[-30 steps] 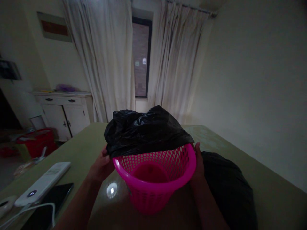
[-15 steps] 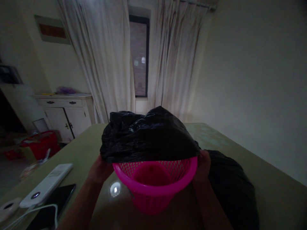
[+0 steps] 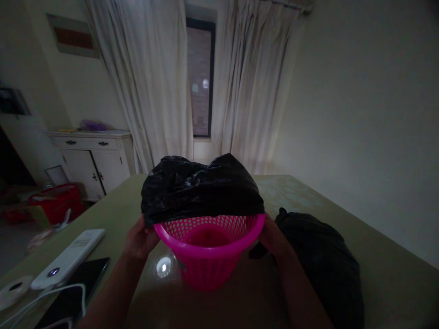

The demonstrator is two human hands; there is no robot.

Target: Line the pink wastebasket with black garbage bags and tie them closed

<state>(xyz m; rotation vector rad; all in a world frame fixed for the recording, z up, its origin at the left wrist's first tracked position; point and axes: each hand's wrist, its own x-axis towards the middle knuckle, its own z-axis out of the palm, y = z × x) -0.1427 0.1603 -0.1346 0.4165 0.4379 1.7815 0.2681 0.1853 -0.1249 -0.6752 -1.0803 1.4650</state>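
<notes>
From the head camera I see my left hand [image 3: 139, 240] closed on the black bag [image 3: 200, 189] at the left rim of the pink basket [image 3: 209, 256], fingers curled over the plastic. My right hand [image 3: 272, 237] grips the bag's edge at the right rim. Between my hands the basket stands upright on the table [image 3: 377, 265], its far half covered by the bag. Just right of my right hand lies a dark bundle [image 3: 318, 260].
</notes>
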